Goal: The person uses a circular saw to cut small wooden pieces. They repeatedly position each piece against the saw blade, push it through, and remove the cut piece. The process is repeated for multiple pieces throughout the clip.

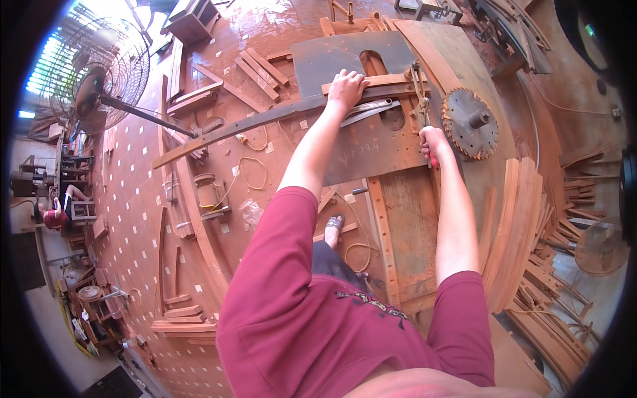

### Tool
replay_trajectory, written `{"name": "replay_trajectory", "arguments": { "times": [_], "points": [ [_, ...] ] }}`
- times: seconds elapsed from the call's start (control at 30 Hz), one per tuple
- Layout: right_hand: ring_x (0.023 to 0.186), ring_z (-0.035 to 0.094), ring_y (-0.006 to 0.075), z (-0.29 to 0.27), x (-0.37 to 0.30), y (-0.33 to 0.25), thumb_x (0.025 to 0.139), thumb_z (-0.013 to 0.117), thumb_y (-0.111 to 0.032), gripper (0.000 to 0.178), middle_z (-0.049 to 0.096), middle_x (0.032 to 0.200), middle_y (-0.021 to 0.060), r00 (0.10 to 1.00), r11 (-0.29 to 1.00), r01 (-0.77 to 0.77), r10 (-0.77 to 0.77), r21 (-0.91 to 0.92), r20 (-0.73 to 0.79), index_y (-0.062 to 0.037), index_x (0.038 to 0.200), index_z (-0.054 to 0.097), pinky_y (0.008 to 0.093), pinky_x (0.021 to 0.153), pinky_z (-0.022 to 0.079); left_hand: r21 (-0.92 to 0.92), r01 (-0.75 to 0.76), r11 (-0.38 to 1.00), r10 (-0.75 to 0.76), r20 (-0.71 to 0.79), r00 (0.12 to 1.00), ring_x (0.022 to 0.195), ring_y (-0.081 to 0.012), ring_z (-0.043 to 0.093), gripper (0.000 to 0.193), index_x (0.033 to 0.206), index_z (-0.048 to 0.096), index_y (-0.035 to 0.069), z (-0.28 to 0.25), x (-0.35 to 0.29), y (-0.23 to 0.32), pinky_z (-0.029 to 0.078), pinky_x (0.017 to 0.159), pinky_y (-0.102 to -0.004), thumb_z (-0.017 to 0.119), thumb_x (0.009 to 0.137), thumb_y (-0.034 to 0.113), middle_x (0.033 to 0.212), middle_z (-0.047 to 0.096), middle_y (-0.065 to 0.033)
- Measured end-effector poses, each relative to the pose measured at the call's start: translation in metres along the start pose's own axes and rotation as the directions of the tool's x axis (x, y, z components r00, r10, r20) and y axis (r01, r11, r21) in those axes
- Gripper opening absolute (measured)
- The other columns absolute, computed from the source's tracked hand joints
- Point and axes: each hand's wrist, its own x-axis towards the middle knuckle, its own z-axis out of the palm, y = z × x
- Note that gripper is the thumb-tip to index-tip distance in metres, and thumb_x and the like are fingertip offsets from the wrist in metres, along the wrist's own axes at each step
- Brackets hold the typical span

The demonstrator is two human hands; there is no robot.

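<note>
My left hand (347, 88) is curled over the left end of a short wooden strip (391, 80), which lies on a dark metal sliding table (361, 151). My right hand (432, 140) is closed round a tool with a red handle (434, 161); its kind is mostly hidden by the fingers. Just beyond that hand stands an upright metal clamp linkage (418, 83) at the strip's right end. A large toothed circular saw blade (470, 124) sits close to the right of my right hand. Open-ended wrenches (371, 107) lie on the table between my hands.
A long wooden bar (229, 129) reaches left from the table. Curved planks (512, 229) are stacked at the right, beside scrap wood (554, 312). Cut pieces (262, 71) and a cable reel (209, 192) lie on the floor. A standing fan (93, 89) is at upper left; another person (56, 215) sits at far left.
</note>
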Motion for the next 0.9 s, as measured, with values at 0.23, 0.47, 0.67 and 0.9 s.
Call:
{"name": "replay_trajectory", "arguments": {
  "times": [0.23, 0.47, 0.67, 0.9],
  "points": [
    [0.042, 0.039, 0.0108, -0.005, -0.016, 0.016, 0.07, 0.056, -0.014, 0.015, 0.042, 0.053, -0.0012, 0.996, 0.997, 0.071, -0.072, 0.018, 0.056, -0.0096, 0.061, 0.045, 0.0314, 0.043, 0.031, 0.036, 0.057, 0.998, -0.058, 0.021, 0.998, 0.098, -0.0325, 0.06, 0.028, 0.099, 0.07, 0.011, -0.002, -0.019, 0.019, 0.049, 0.087, -0.0436, 0.055, 0.099, 0.034, 0.097, 0.07, -0.0071],
    [0.043, 0.039, 0.0117, -0.029, -0.054, 0.084, 0.071, 0.056, -0.014, 0.014, 0.042, 0.053, -0.0003, 0.996, 0.997, 0.047, -0.051, 0.059, 0.067, -0.0092, 0.062, 0.046, 0.0313, 0.043, 0.031, 0.025, 0.084, 0.996, -0.086, 0.084, 0.993, 0.102, -0.0328, 0.06, 0.027, 0.108, 0.068, 0.014, -0.024, -0.076, 0.076, 0.048, 0.09, -0.0459, 0.052, 0.1, 0.034, 0.102, 0.07, -0.0066],
    [0.043, 0.041, 0.0135, -0.047, -0.098, 0.146, 0.072, 0.059, -0.018, 0.019, 0.044, 0.054, 0.0013, 0.99, 0.994, 0.097, -0.103, 0.056, 0.1, -0.0087, 0.061, 0.048, 0.0325, 0.042, 0.032, 0.07, 0.161, 0.984, -0.166, 0.075, 0.983, 0.118, -0.0246, 0.057, 0.036, 0.123, 0.068, 0.02, -0.067, -0.144, 0.123, 0.022, 0.112, -0.0542, 0.046, 0.103, 0.04, 0.119, 0.068, -0.0017],
    [0.044, 0.043, 0.0128, -0.076, -0.164, 0.204, 0.07, 0.059, -0.017, 0.017, 0.045, 0.055, 0.0008, 0.996, 0.996, 0.075, -0.077, 0.041, 0.035, -0.009, 0.06, 0.047, 0.0329, 0.042, 0.033, 0.263, 0.307, 0.915, -0.357, 0.167, 0.919, 0.114, -0.0312, 0.058, 0.042, 0.11, 0.073, 0.016, -0.151, -0.266, 0.078, 0.044, 0.096, -0.0476, 0.042, 0.103, 0.043, 0.116, 0.068, -0.0092]
  ]
}}
